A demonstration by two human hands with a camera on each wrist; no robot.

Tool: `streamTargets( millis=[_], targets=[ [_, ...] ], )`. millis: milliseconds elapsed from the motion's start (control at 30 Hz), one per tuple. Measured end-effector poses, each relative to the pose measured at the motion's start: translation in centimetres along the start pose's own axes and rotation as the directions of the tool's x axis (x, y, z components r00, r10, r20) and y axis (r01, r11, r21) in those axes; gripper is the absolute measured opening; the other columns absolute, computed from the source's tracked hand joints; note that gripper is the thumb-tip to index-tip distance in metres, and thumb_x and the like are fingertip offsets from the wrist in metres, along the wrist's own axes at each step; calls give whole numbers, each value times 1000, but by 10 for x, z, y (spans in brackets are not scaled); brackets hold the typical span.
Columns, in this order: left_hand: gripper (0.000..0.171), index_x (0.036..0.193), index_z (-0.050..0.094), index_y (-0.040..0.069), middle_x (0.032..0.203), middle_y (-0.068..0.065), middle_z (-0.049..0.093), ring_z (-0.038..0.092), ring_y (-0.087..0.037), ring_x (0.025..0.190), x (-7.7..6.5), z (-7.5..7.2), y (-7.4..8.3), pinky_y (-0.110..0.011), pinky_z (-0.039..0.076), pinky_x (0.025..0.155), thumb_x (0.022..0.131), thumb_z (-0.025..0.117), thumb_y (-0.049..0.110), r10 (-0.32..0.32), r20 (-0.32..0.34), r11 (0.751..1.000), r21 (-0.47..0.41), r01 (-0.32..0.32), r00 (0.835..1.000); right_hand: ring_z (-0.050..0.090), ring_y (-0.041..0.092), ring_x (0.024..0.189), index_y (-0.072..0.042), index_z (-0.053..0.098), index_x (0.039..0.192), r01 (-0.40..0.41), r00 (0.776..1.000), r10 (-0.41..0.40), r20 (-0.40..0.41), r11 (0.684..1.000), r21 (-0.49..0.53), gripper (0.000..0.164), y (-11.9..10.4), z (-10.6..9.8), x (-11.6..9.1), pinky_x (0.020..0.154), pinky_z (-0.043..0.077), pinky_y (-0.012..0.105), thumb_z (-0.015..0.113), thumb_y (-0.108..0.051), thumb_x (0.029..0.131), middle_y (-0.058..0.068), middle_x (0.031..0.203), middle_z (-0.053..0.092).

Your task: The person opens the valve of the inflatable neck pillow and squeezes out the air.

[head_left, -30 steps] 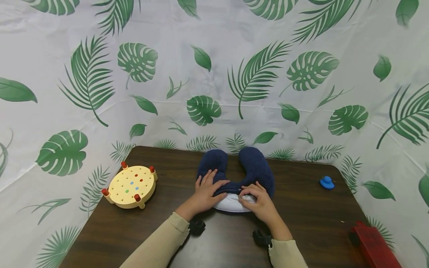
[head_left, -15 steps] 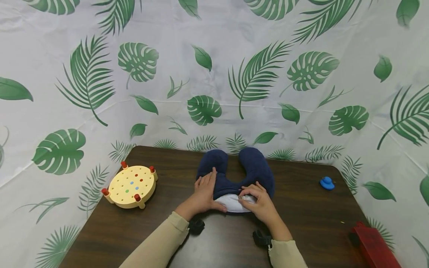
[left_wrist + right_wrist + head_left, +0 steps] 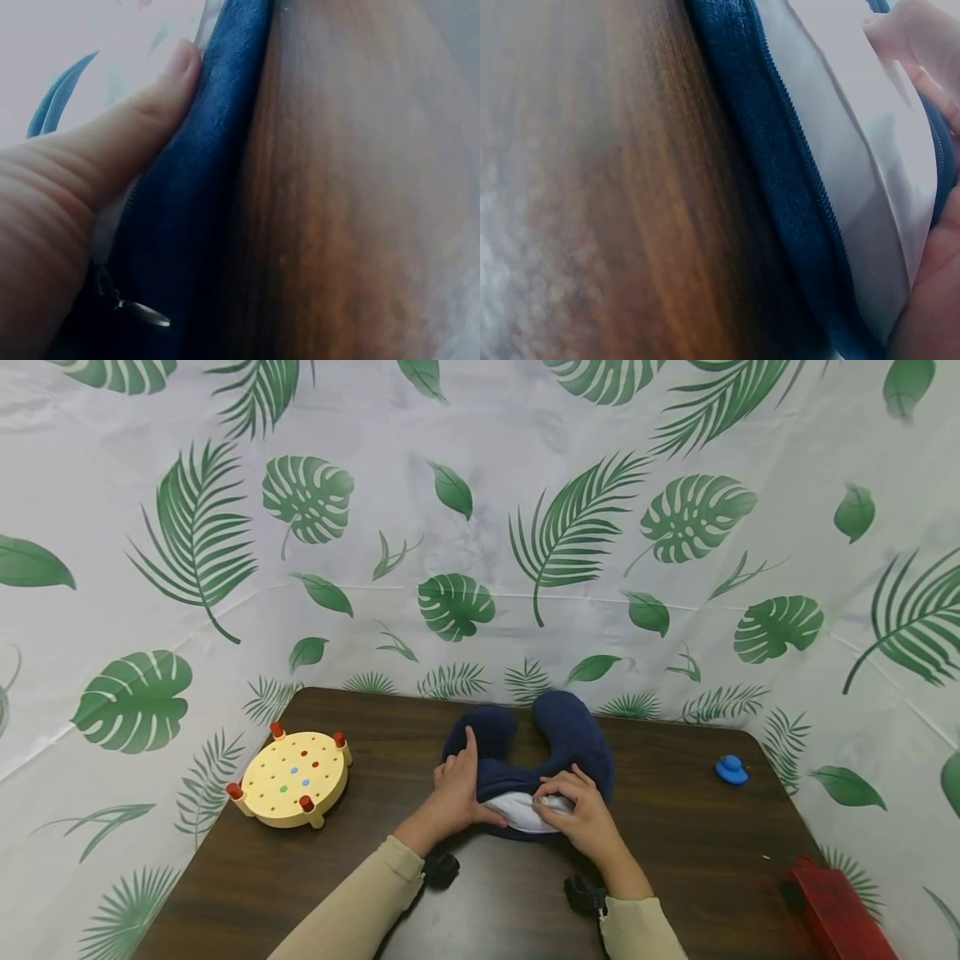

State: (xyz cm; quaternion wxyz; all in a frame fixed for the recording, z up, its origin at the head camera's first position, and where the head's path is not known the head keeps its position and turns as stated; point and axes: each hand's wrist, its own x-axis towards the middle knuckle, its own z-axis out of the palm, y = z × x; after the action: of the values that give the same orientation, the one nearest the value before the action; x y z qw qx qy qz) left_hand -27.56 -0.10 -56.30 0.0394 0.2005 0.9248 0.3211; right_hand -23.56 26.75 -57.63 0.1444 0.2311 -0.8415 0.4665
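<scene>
A navy U-shaped neck pillow [image 3: 573,735] lies on the table with its curved end towards me. Along that end its zipper gapes, baring a white inner lining [image 3: 517,810]. My left hand [image 3: 456,789] rests on the pillow's left side, index finger straight and thumb stretched out to the opening. In the left wrist view the thumb [image 3: 142,112] lies across the lining to the zipped edge, above a metal zipper pull [image 3: 144,313]. My right hand [image 3: 581,806] is at the right end of the opening, thumb and index finger pinching the white lining; part of the pinch is hidden.
A yellow round pegboard [image 3: 292,781] with red-tipped legs upward stands on the left of the wooden table [image 3: 390,735]. A small blue hat-shaped toy [image 3: 731,769] lies at the right. A red object [image 3: 836,906] sits at the near right edge.
My left hand has gone from lying flat over the pillow to its left side, index finger raised. The pillow's left arm has shifted slightly inward. The right hand stays in place.
</scene>
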Motion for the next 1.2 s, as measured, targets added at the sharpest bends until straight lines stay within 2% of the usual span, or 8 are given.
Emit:
streamTargets(
  millis=[167, 333, 533, 767, 1200],
  targets=[
    [172, 173, -19, 12, 170, -24, 44, 54, -47, 137, 1, -2, 2, -62, 37, 111, 62, 104, 59, 8, -14, 1000, 7, -8, 1000, 74, 32, 118, -28, 80, 98, -15, 1000, 15, -3, 1000, 18, 26, 0, -1, 1, 128, 18, 71, 92, -8, 86, -5, 103, 80],
    [172, 173, -20, 12, 168, -26, 45, 56, -48, 137, 1, -2, 2, -63, 37, 108, 63, 103, 59, 21, -13, 1000, 4, -21, 1000, 74, 33, 120, -29, 80, 98, -28, 1000, 28, 10, 999, 25, 27, -2, -2, 1, 128, 18, 71, 92, -8, 86, -5, 104, 80],
    [170, 174, -18, 14, 170, -24, 43, 54, -49, 140, 1, -2, 1, -63, 37, 108, 63, 103, 61, 26, 0, 1000, 4, -26, 1000, 74, 32, 122, -30, 80, 99, -41, 999, 41, 22, 999, 22, 27, -2, -2, 1, 128, 18, 70, 92, -10, 86, -6, 105, 81],
    [169, 175, -15, 17, 174, -19, 40, 54, -44, 138, 3, -2, -1, -62, 37, 109, 62, 102, 64, 38, 11, 999, 22, -38, 999, 74, 35, 121, -28, 80, 99, -35, 999, 35, 13, 999, 21, 26, 1, -2, 0, 127, 18, 73, 92, -9, 86, -3, 105, 81],
    [168, 175, -15, 19, 175, -18, 38, 52, -44, 142, 4, -1, -2, -63, 37, 110, 62, 100, 67, 35, 26, 999, 27, -35, 999, 74, 34, 124, -28, 80, 100, -59, 998, 58, 33, 998, 30, 25, 0, -4, 0, 129, 17, 73, 92, -11, 87, -4, 107, 81]
  ],
)
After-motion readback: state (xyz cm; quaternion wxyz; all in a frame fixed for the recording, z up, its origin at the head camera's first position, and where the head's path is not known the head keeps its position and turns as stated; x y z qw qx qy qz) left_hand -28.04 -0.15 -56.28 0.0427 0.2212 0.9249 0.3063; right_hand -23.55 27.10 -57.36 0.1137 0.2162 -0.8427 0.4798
